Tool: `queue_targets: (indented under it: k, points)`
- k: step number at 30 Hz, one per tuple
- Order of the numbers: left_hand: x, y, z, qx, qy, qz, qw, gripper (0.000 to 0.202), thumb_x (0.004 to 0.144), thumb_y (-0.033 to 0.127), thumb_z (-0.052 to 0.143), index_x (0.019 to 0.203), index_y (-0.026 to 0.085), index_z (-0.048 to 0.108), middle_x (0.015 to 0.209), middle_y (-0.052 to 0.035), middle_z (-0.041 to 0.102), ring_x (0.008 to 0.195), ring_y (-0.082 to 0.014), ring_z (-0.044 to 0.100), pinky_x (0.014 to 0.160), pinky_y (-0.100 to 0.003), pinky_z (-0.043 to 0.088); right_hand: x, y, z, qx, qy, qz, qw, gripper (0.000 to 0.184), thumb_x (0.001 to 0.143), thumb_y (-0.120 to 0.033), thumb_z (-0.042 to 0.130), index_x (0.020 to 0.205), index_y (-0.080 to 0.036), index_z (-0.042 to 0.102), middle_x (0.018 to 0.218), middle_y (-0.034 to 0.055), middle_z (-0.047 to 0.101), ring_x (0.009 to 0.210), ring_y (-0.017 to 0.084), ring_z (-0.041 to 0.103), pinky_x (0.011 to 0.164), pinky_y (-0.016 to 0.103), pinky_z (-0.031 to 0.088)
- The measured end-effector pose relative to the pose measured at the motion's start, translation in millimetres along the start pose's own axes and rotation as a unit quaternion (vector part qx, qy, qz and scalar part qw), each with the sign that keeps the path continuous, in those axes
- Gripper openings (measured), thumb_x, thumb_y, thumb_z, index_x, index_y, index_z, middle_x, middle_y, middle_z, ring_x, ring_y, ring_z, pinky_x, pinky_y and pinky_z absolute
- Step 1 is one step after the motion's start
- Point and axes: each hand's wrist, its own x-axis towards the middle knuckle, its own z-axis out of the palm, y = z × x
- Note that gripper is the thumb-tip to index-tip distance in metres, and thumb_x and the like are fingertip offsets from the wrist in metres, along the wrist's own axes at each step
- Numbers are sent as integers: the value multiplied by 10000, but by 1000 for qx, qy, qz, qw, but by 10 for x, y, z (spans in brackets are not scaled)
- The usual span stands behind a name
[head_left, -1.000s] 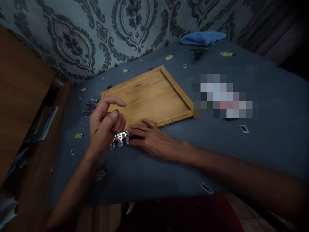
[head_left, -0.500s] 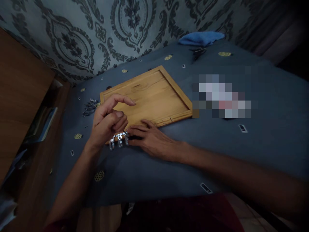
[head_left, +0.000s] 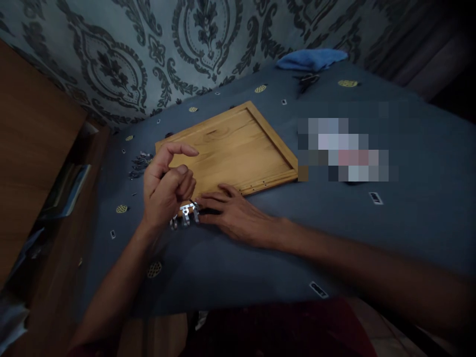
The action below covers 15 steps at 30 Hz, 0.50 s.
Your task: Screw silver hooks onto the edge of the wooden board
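Observation:
A framed wooden panel [head_left: 230,148], like a small cabinet door, lies flat on a cloth-covered surface. At its near left corner sits a silver metal hinge-like fitting [head_left: 186,210] with several curved arms. My right hand [head_left: 238,215] rests with fingers spread on the panel's near edge, fingertips beside the fitting. Above the panel's left end, my left hand [head_left: 169,183] is raised, its index finger bent outward. Its thumb presses on the other curled fingers, which hide whatever may be inside. Small dark holes show along the panel's near edge, right of my right hand.
Dark small metal pieces [head_left: 140,163] lie in a pile left of the panel. A blue cloth [head_left: 312,59] and a dark object [head_left: 307,80] lie at the back. A pixelated patch covers something to the right. Wooden shelving [head_left: 44,238] stands at the left.
My left hand has shifted slightly left, its index finger drawing back from over the panel. My right hand, the panel and the metal fitting stay in place.

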Motion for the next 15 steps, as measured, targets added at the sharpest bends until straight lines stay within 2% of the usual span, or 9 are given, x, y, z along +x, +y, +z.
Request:
queue_targets:
  k: [4, 7, 11, 15]
  points:
    - [-5, 47, -12, 5, -20, -14, 1000, 129, 871, 271, 697, 970, 198, 660, 450, 143, 275, 336, -40, 164, 377, -160, 247, 0, 4, 9, 2, 6, -2, 1000, 365, 970, -103, 617, 1283, -268, 709, 1484, 91, 633, 1392, 273, 536, 1184, 597, 323]
    - [3, 187, -14, -13, 5, 21, 1000, 171, 861, 331, 773, 931, 206, 682, 442, 130, 263, 344, -41, 150, 377, -176, 215, -5, 22, 37, 3, 16, -6, 1000, 369, 968, -107, 619, 1291, -259, 707, 1479, 103, 634, 1406, 282, 528, 1187, 598, 312]
    - [-28, 383, -51, -24, 34, 64, 997, 171, 833, 327, 836, 881, 215, 716, 422, 118, 255, 350, -43, 133, 383, -200, 198, -5, 36, 64, 8, 22, -9, 1000, 395, 955, -92, 616, 1300, -264, 704, 1488, 107, 627, 1409, 279, 529, 1193, 592, 301]
    - [-108, 412, -146, -11, 51, 73, 996, 170, 842, 330, 827, 875, 197, 726, 421, 113, 257, 347, -37, 144, 377, -181, 220, -9, 41, 73, 16, 30, -12, 999, 395, 957, -83, 592, 1292, -253, 711, 1466, 116, 645, 1397, 286, 541, 1183, 608, 309]
